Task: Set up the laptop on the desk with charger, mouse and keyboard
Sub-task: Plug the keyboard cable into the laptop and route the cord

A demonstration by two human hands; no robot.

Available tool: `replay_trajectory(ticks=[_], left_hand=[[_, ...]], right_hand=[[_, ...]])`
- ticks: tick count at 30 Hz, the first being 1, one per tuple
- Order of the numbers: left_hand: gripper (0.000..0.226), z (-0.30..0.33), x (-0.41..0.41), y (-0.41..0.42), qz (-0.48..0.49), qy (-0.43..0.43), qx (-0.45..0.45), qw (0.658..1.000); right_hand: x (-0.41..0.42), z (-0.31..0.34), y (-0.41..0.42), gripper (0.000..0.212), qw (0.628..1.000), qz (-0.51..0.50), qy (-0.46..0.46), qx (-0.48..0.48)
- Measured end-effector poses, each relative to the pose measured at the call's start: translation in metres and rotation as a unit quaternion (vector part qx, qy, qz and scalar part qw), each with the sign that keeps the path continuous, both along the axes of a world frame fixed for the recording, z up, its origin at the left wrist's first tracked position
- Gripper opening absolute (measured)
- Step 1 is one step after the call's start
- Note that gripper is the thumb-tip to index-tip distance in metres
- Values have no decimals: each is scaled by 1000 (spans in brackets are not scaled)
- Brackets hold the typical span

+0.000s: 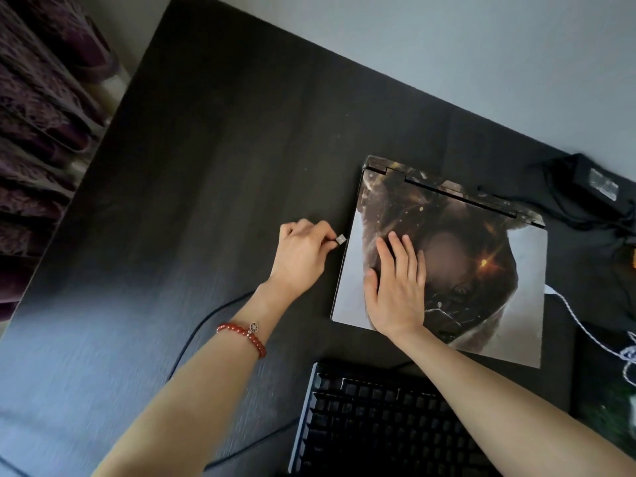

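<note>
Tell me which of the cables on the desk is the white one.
The braided white cable off the laptop's right edge, by the mat. The others are black: the charger lead and the one the left hand is plugging in.

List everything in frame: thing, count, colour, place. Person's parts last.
desk: 1, dark wood grain, fills most of the view
laptop: 1, lid closed, printed brown and white skin, right of centre
USB plug: 1, silver, at the laptop's left edge, on a black cable
black cable: 1, black, runs under the left forearm
keyboard: 1, black, bottom centre
power brick: 1, black, with black cords, far right behind the laptop
white cable: 1, white braided, right edge
curtain: 1, purple, left edge
bracelet: 1, red beads, left wrist
left hand: 1, pinches the USB plug
right hand: 1, flat on the laptop lid
</note>
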State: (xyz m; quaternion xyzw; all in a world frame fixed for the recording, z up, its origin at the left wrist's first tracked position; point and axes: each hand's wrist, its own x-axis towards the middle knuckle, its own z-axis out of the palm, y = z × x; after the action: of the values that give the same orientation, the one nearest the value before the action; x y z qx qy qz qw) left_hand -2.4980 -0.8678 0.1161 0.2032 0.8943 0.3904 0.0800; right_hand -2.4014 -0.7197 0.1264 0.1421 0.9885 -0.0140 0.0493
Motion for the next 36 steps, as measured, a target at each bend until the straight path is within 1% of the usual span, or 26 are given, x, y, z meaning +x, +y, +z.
replay_trajectory(ticks=[4,7,10,12,17,22,31,36], left_hand=[[5,-1,9,1,-12,53,-48,997],[12,-2,10,-2,-19,98,-86,991],[21,-3,12,-5,-30,126,-103,986],[20,-3,12,-4,-30,136,-112,984],[17,-3,10,-6,-13,149,-106,983],[17,-4,5,-7,-42,160,-85,983],[20,3,0,-6,-77,126,-67,987],[18,6,-8,-6,-124,127,-67,982]], right_hand=[[0,1,-1,50,1000,-1,1,-5],[-1,1,-2,50,1000,0,0,-12],[-1,0,0,50,1000,-2,-2,-12],[0,0,0,50,1000,-3,-3,-10],[0,0,0,50,1000,-3,-1,-10],[-2,2,-1,50,1000,-3,0,-12],[-2,4,-1,50,1000,2,-5,-10],[-2,6,-1,50,1000,5,4,-10]])
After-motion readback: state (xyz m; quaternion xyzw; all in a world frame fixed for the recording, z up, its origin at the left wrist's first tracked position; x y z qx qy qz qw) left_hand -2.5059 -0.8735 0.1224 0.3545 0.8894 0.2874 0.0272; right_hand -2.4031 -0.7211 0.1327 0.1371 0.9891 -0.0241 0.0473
